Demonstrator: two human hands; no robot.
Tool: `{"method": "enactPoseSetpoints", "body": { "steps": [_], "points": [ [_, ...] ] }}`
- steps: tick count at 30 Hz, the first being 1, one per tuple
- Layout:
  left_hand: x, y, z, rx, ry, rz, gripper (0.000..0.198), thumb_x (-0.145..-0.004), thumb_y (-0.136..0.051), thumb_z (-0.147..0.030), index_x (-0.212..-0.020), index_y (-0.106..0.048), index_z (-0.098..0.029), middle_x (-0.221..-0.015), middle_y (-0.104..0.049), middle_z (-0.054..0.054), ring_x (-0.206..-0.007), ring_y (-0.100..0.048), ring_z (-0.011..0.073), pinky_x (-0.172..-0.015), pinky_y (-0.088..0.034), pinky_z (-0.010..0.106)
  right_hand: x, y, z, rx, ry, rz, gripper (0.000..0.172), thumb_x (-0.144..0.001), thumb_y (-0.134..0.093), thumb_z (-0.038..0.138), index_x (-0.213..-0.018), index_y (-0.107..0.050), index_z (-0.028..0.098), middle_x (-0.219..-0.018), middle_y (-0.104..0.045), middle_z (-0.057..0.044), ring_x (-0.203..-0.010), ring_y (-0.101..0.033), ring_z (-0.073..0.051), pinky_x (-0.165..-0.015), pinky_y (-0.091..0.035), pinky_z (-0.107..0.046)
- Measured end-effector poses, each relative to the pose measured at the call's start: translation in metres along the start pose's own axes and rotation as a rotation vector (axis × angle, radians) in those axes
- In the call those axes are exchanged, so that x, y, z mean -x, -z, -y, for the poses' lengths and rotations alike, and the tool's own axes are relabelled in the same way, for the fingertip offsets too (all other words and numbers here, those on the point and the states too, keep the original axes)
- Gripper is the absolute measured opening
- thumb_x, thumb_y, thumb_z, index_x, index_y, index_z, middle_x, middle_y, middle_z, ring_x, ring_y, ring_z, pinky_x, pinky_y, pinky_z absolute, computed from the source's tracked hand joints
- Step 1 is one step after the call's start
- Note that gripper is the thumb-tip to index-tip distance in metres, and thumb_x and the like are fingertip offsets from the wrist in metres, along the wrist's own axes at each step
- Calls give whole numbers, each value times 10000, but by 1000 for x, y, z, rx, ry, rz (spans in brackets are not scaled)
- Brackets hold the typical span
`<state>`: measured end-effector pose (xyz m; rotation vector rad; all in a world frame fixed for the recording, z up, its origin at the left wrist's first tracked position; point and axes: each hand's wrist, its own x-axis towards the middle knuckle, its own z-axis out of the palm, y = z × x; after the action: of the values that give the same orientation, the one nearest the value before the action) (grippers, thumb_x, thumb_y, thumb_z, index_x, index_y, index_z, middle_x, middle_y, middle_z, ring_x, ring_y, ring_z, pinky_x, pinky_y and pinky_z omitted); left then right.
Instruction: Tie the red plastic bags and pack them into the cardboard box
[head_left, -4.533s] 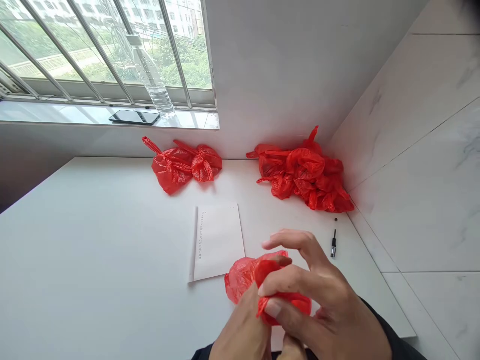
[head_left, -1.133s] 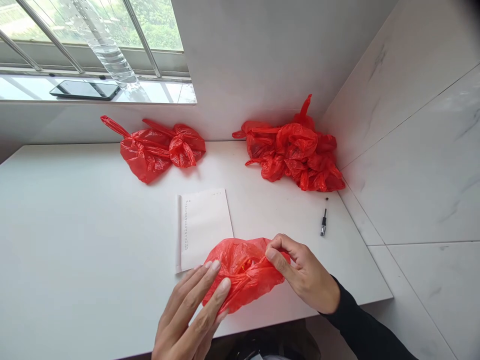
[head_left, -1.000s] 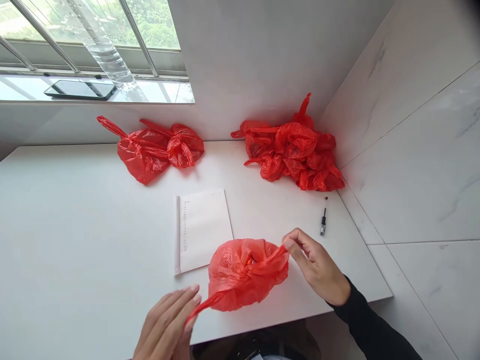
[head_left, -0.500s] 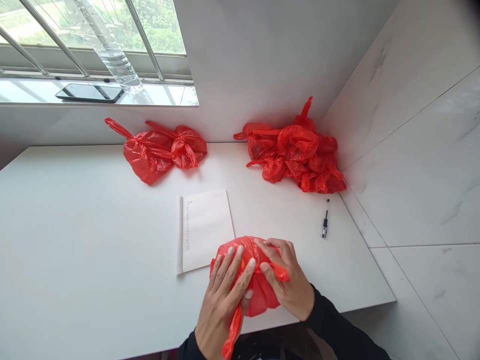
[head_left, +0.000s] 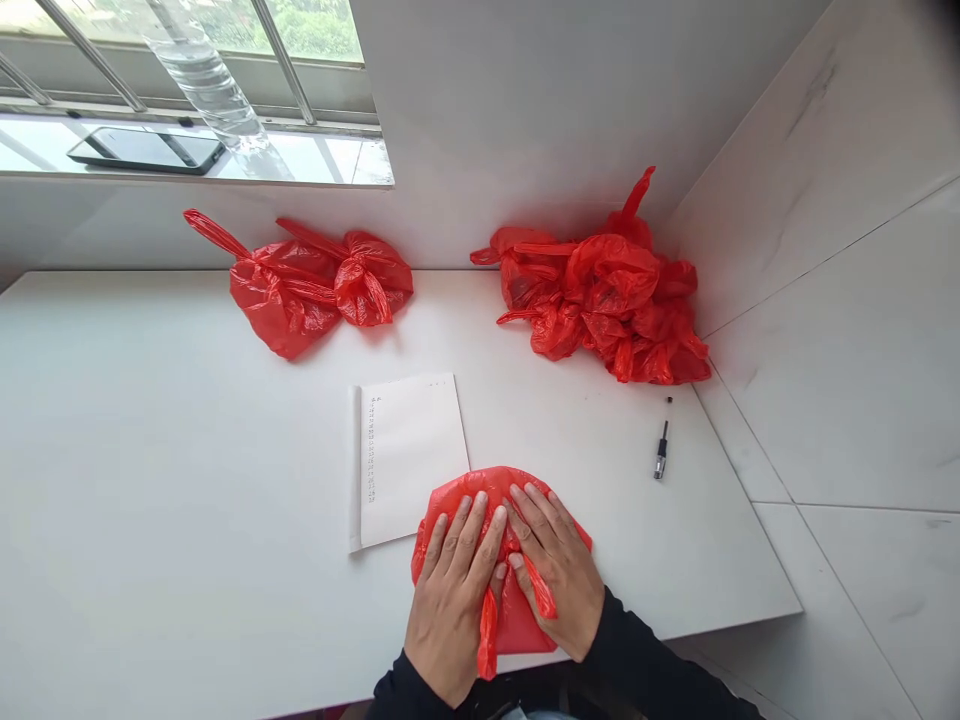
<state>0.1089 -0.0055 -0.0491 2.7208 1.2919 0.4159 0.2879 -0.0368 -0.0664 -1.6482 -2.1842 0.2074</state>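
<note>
A small red plastic bag [head_left: 472, 487] lies near the front edge of the white table [head_left: 150, 450]. Both my hands rest on top of it, side by side. My left hand [head_left: 457, 590] lies flat with its fingers stretched out over the bag's left half. My right hand [head_left: 559, 580] lies flat over the right half. One twisted red handle [head_left: 487, 635] hangs down between my hands by the left thumb. The other handle [head_left: 541, 593] lies across my right thumb. The bag's contents are hidden.
A white notebook [head_left: 412, 450] lies just left of the bag. A black pen [head_left: 661, 455] is to the right, near the tiled wall. Two tied red bags [head_left: 300, 285] sit at the back left, a pile of several [head_left: 607, 300] at the back right. On the sill are a phone [head_left: 142, 150] and a bottle [head_left: 202, 75].
A second ago my hands pulled the bag's two handles apart. They have since come together, and both now lie flat on the bag.
</note>
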Motion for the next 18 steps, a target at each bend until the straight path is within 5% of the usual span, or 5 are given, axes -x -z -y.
{"method": "enactPoseSetpoints", "body": {
  "steps": [7, 11, 15, 18],
  "points": [
    [3, 27, 5, 114, 64, -45, 542, -1036, -321, -249, -1569, -272, -160, -1628, -298, 105, -1516, -219, 276, -1245, -153, 461, 7, 22, -12, -266, -131, 38, 514, -1061, -273, 282, -1576, -283, 279, -1620, -338, 10, -1510, -268, -259, -1194, -365, -535],
    [15, 43, 21, 77, 178, -146, 529, -1018, -396, -259, -1545, -355, -282, -1418, -518, 125, -1325, -471, 306, -1115, -360, 524, 23, 33, -22, -300, -152, 25, 481, -1061, -290, 280, -1529, -383, 340, -1565, -429, 24, -1484, -322, -275, -1214, -257, -620],
    [34, 44, 18, 374, 482, -40, 478, -1011, -398, -405, -1486, -449, -383, -1025, -672, 66, -910, -629, 235, -804, -546, 387, 36, 34, -24, -399, -233, 37, 457, -1051, -359, 300, -1496, -439, 369, -1517, -493, 29, -1433, -415, -240, -1156, -429, -478],
    [41, 36, -5, 775, 780, -14, 565, -1002, -335, -495, -1532, -385, -303, -1200, -697, 79, -1101, -650, 257, -963, -532, 391, 38, 32, -19, -504, -297, -22, 432, -1052, -367, 372, -1467, -483, 379, -1459, -556, 10, -1354, -509, -220, -1066, -522, -371]
  ]
}}
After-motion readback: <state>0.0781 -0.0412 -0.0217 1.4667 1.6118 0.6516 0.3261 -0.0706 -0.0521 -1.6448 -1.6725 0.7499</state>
